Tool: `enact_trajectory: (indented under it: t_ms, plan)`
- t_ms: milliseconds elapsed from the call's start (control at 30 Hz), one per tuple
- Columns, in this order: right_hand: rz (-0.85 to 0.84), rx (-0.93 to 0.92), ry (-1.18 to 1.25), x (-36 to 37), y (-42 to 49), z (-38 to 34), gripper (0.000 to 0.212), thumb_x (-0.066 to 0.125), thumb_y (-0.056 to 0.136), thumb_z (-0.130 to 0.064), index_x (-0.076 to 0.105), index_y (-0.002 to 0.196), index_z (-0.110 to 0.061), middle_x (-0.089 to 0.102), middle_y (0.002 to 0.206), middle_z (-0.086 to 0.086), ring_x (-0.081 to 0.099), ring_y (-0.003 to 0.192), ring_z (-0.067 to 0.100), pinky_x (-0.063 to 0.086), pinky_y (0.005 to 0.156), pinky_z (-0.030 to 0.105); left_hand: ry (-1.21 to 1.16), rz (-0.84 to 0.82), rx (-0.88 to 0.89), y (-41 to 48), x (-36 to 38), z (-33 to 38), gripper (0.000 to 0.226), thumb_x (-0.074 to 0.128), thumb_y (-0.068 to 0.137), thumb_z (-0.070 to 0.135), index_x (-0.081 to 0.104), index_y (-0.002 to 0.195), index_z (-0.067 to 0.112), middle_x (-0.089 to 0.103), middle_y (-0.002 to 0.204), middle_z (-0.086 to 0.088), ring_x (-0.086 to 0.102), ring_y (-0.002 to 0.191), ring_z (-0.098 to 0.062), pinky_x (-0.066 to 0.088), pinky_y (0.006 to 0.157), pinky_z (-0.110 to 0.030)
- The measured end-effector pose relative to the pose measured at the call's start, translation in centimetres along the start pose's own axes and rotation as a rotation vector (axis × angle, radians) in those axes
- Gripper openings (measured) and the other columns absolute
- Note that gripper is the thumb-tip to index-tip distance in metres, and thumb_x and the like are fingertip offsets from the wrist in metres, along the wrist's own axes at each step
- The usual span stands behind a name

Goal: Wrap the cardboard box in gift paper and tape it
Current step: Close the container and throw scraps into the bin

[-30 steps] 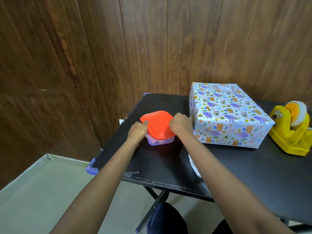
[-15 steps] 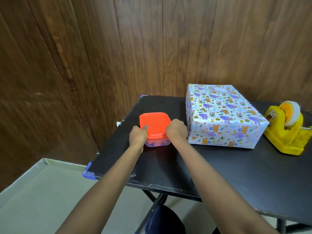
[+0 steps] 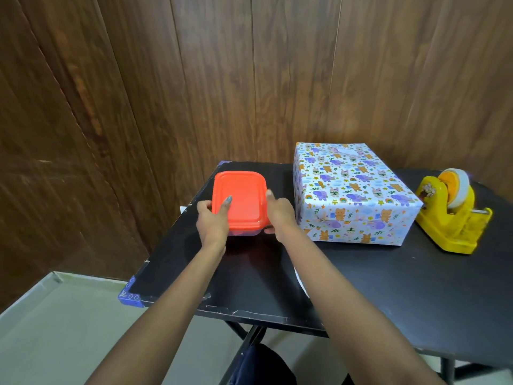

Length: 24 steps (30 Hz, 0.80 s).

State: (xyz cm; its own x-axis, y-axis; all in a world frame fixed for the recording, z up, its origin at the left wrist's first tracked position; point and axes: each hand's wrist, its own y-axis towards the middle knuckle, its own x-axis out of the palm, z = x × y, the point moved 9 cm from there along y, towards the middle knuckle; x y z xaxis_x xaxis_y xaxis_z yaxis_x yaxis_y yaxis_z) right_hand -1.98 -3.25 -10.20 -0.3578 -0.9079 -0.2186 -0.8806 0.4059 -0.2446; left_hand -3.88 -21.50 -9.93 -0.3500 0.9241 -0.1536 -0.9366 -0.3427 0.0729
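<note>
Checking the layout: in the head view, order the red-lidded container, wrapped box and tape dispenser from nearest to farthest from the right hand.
1. red-lidded container, held in the right hand, at its left.
2. wrapped box, just to the hand's right.
3. tape dispenser, beyond the box, far right.

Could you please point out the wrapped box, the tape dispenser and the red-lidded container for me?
wrapped box (image 3: 351, 180), head view, on its top face.
tape dispenser (image 3: 444, 234), head view, on its yellow base.
container (image 3: 244, 195), head view, on its red lid.
</note>
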Motion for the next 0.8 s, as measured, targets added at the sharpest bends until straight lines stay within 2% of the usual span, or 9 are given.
enact_trajectory:
  t_ms: [67, 133, 200, 300, 367, 500, 667, 733, 800]
  plan:
    - [-0.165, 0.164, 0.279, 1.5, -0.5, 0.4, 0.056, 0.024, 0.094, -0.062, 0.046, 0.121, -0.018, 0.057, 0.118, 0.013, 0.059, 0.105, 0.036, 0.052, 0.077, 0.053, -0.047, 0.011, 0.015, -0.3, -0.1, 0.5, 0.051, 0.064, 0.083, 0.044, 0.044, 0.116, 0.01, 0.05, 0.103, -0.001, 0.052, 0.091, -0.017, 0.041, 0.07, -0.028]
    - [-0.203, 0.202, 0.396, 2.2, -0.6, 0.2, 0.063, 0.021, 0.089, -0.071, 0.044, 0.121, -0.022, 0.057, 0.118, 0.013, 0.06, 0.104, 0.039, 0.051, 0.073, 0.055, -0.114, 0.018, -0.026, -0.6, 0.1, 0.5, 0.054, 0.067, 0.082, 0.044, 0.043, 0.116, 0.01, 0.05, 0.104, -0.001, 0.053, 0.091, -0.017, 0.043, 0.069, -0.027]
    - [-0.113, 0.167, 0.417, 2.0, -0.3, 0.2, 0.069, 0.025, 0.084, -0.075, 0.048, 0.115, -0.018, 0.058, 0.113, 0.011, 0.061, 0.099, 0.037, 0.054, 0.074, 0.055, -0.181, 0.007, -0.09, -0.8, 0.4, 0.0, 0.055, 0.068, 0.08, 0.045, 0.043, 0.114, 0.011, 0.052, 0.106, -0.003, 0.055, 0.092, -0.017, 0.049, 0.068, -0.028]
    - [0.061, 0.068, 0.341, 0.9, 0.4, 0.0, 0.075, 0.028, 0.083, -0.076, 0.054, 0.103, -0.008, 0.06, 0.101, 0.009, 0.062, 0.092, 0.031, 0.055, 0.08, 0.051, -0.321, -0.123, -0.238, -0.9, 1.8, -1.2, 0.061, 0.072, 0.074, 0.051, 0.047, 0.111, 0.009, 0.061, 0.104, -0.007, 0.064, 0.091, -0.023, 0.058, 0.075, -0.042]
    - [0.104, 0.031, 0.29, 0.8, 0.6, 0.1, 0.082, 0.027, 0.081, -0.078, 0.059, 0.104, -0.006, 0.063, 0.101, 0.01, 0.063, 0.09, 0.03, 0.056, 0.082, 0.048, -0.355, -0.184, -0.271, -1.1, 2.3, -1.5, 0.063, 0.074, 0.07, 0.051, 0.052, 0.11, 0.008, 0.065, 0.1, -0.009, 0.067, 0.088, -0.026, 0.059, 0.071, -0.043]
    - [0.037, 0.013, 0.266, 1.5, 1.1, -0.3, 0.082, 0.023, 0.083, -0.077, 0.055, 0.109, -0.006, 0.062, 0.105, 0.008, 0.062, 0.096, 0.027, 0.053, 0.089, 0.044, -0.23, -0.162, -0.143, 0.1, 1.1, -0.6, 0.07, 0.078, 0.064, 0.054, 0.054, 0.113, 0.01, 0.065, 0.103, -0.007, 0.066, 0.089, -0.024, 0.059, 0.07, -0.044]
    - [-0.105, -0.034, 0.459, 1.0, 4.3, -3.9, 0.082, 0.041, 0.071, -0.081, 0.062, 0.107, -0.01, 0.068, 0.103, 0.004, 0.064, 0.094, 0.022, 0.05, 0.094, 0.04, 0.135, -0.254, 0.158, 1.1, -0.5, 2.5, 0.049, 0.076, 0.07, 0.047, 0.055, 0.097, 0.012, 0.06, 0.086, 0.006, 0.059, 0.079, -0.012, 0.051, 0.066, -0.029]
    - [-0.065, -0.045, 0.406, 0.4, 5.4, -4.4, 0.054, 0.054, 0.075, -0.064, 0.065, 0.093, -0.014, 0.068, 0.097, 0.005, 0.064, 0.087, 0.021, 0.052, 0.089, 0.038, 0.163, -0.333, 0.195, 1.3, -0.3, 2.8, 0.049, 0.076, 0.071, 0.045, 0.053, 0.099, 0.013, 0.06, 0.089, 0.007, 0.06, 0.083, -0.014, 0.053, 0.073, -0.036]
    - [0.021, -0.057, 0.338, -0.2, 5.6, -4.6, 0.028, 0.052, 0.082, -0.043, 0.06, 0.08, -0.017, 0.064, 0.092, 0.006, 0.059, 0.081, 0.02, 0.049, 0.08, 0.034, 0.177, -0.351, 0.22, 1.4, -0.1, 2.9, 0.05, 0.076, 0.071, 0.045, 0.053, 0.102, 0.013, 0.059, 0.089, 0.008, 0.061, 0.086, -0.015, 0.053, 0.076, -0.039]
